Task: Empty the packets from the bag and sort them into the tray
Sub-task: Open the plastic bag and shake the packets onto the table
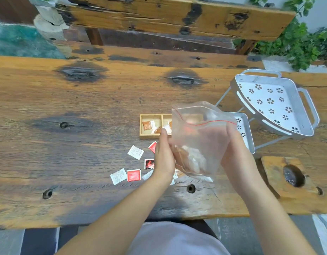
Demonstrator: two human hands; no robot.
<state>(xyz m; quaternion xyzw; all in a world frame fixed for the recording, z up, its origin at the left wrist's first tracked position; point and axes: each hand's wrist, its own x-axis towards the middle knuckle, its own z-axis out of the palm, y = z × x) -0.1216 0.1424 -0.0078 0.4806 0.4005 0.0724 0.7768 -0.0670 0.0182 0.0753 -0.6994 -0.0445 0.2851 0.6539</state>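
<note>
Weathered plank table (85,144), knotted and dark-stained, outdoors with greenery beyond its far right corner. Landmark for all positions: the wooden tray (149,134).

Bag (199,137): clear zip type with a red seal line, held above the table just right of the tray and overlapping the tray's right part in view. Mouth faces away from the person and looks open. A few packets remain inside, bunched at the low near end; count not readable through the film.

Hands: left hand (163,159) lies against the bag's left side, fingers mostly straight, thumb toward the tray. Right hand (236,157) wraps the bag's right side, fingers curled round it.

Handling judgement: bag thin, limp, slippery; best gripped at the closed bottom corners so that tipping lets the contents slide out. Packets light, flat, flexible; pinch one by its edge.

Tray contents: two compartments visible; the left one holds a brownish packet (146,125), the next one or two brown-and-white ones, partly hidden.

Loose packets (133,175), red and white, are scattered on the table near the tray's front side.

White perforated rack (295,129) stands well right of the tray.
</note>
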